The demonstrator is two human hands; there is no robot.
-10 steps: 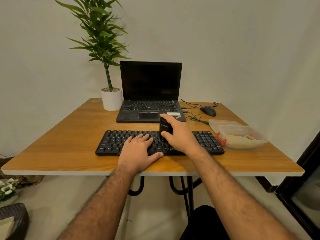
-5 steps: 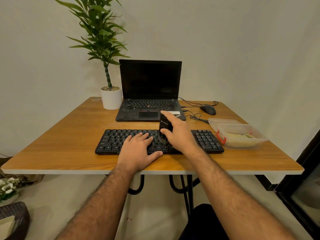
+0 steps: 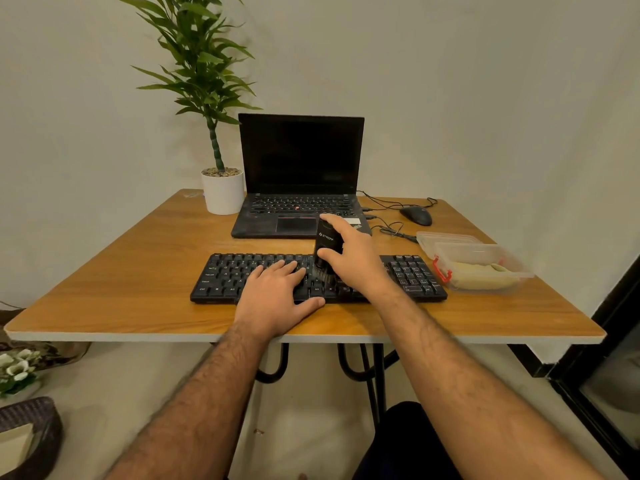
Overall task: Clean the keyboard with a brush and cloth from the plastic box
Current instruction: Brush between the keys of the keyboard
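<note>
Keyboard [image 3: 242, 277] lies near the counter's [image 3: 138, 271] front edge. Right hand [image 3: 353, 261] has its fingers wrapped around the black brush [image 3: 325, 242], bristles on the keys; left hand [image 3: 277, 294] rests flat, fingers spread, on the keys.

Bare hairy forearms, no sleeves; dark trouser knee [image 3: 408, 441].

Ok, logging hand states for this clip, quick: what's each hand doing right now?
Left hand: open, flat on the black keyboard, holding nothing.
Right hand: closed around the black brush, bristles down on the keys.
</note>
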